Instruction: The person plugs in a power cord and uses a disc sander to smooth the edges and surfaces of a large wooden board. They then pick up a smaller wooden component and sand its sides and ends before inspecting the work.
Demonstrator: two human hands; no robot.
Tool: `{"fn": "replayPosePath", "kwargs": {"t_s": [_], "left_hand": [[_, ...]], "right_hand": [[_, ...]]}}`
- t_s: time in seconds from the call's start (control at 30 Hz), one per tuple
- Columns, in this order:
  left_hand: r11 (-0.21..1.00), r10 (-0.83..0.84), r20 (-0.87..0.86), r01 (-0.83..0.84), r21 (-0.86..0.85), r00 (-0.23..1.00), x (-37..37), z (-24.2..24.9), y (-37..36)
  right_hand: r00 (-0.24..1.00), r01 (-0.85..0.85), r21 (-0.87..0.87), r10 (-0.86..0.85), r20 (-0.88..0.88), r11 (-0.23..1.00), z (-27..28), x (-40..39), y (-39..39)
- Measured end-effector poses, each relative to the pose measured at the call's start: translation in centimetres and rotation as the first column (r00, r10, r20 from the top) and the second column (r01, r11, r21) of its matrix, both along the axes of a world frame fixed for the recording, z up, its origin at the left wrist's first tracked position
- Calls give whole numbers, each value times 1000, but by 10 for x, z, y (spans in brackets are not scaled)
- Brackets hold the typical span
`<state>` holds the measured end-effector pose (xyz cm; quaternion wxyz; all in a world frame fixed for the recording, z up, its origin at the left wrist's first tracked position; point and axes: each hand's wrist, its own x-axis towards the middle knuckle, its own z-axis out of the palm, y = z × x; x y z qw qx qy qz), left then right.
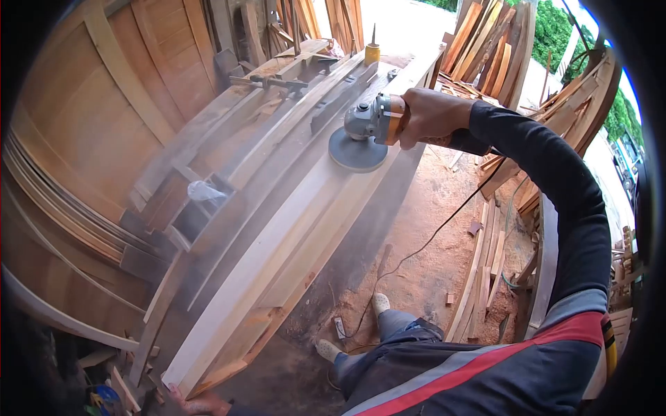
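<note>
Black sleeve (570, 182), dark top (479, 381) with red and grey stripes, blue trousers, pale speckled shoes (381, 303).

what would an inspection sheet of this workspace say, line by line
surface: support under the work mostly hidden; floor strewn with reddish sawdust
job's things: orange-and-grey angle grinder, its grey round disc over the long pale wooden piece
clutter: clear plastic bag, yellow cylindrical container, loose wood strips on the floor
grip: right hand wrapped around the grinder; left hand at the piece's near corner, grip unclear
cables: thin black cable runs from the grinder across the floor, near the feet
surroundings: brown wooden panels at left, stacked timber at far right, haze in the air
</note>
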<state>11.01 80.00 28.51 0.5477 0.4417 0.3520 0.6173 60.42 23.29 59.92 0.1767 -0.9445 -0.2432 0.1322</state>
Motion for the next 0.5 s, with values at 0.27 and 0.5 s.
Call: {"fn": "replayPosePath", "kwargs": {"t_s": [0.27, 0.5], "left_hand": [[999, 46, -43, -46, -14, 998, 15, 52, -36], [947, 132, -56, -142, -288, 990, 98, 136, -127]], "right_hand": [[1000, 18, 90, -18, -10, 996, -9, 107, -86], [989, 145, 95, -143, -24, 985, -9, 176, -147]]}}
